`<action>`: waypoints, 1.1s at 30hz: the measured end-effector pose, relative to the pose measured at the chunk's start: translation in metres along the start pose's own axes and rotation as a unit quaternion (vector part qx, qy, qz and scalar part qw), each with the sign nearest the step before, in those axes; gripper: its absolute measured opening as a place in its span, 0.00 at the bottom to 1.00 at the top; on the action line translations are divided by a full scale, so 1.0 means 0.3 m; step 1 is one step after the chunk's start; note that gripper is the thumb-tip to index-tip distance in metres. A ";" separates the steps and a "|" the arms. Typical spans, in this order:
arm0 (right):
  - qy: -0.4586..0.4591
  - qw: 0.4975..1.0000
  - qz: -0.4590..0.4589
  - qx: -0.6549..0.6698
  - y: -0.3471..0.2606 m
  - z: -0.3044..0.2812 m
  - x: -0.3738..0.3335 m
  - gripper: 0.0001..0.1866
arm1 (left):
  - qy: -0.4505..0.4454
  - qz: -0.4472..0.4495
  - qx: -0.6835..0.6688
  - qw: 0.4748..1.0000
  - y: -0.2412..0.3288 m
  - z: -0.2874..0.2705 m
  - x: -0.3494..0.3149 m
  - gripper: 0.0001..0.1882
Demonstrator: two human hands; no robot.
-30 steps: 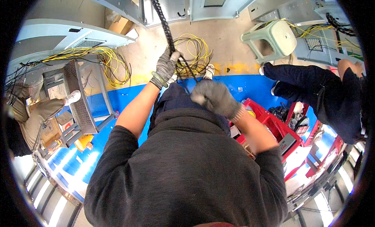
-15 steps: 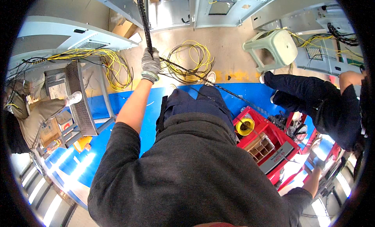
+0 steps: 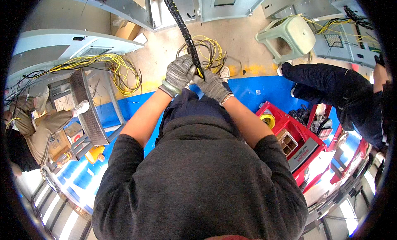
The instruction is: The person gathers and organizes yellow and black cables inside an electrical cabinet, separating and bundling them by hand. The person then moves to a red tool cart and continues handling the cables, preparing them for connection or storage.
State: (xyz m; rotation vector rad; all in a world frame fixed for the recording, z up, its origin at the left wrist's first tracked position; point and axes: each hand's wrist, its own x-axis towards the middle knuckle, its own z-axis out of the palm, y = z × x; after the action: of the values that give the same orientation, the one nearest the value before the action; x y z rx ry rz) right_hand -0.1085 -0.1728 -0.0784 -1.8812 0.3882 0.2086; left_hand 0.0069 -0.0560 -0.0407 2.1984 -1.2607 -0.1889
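l hand & r hand both pinch black spiral-wrapped cable bundle, upper ctr of frame; prob mid-wrapping; next needs l steady, r winding snug.

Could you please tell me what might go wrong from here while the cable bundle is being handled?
The grey-gloved left hand and right hand are close together at the long, black-wrapped cable bundle, so a gloved finger might get pinched or snagged. The loose yellow-and-black cable coil on the floor by the white shoe could tangle a foot. A step to the right might bump the open-topped red box.
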 end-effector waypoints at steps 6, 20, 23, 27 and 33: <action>-0.005 1.000 -0.011 0.026 -0.055 -0.065 -0.078 0.20 | 0.030 -0.032 0.016 0.999 -0.001 0.045 -0.051 0.11; 0.019 0.893 0.027 0.449 0.119 0.073 0.049 0.14 | -0.120 -0.393 -0.440 0.799 0.102 0.000 0.023 0.15; 0.163 0.978 -0.109 -0.074 -0.192 -0.124 -0.089 0.13 | 0.001 -0.332 -0.299 0.895 0.090 0.019 -0.009 0.10; -0.159 0.943 -0.194 -0.221 -0.265 -0.356 -0.334 0.10 | 0.141 -0.301 -0.446 0.831 -0.104 0.146 -0.056 0.12; 0.006 0.695 0.489 -0.527 0.315 -1.338 -1.148 0.18 | 0.192 -0.327 -0.226 0.897 -0.375 0.111 -0.128 0.12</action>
State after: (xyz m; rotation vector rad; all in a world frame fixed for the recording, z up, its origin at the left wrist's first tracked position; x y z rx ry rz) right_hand -0.4816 -0.5219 0.0877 -2.5569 1.5232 1.3905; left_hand 0.0564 0.0039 -0.1368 2.0226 -0.1958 -0.2600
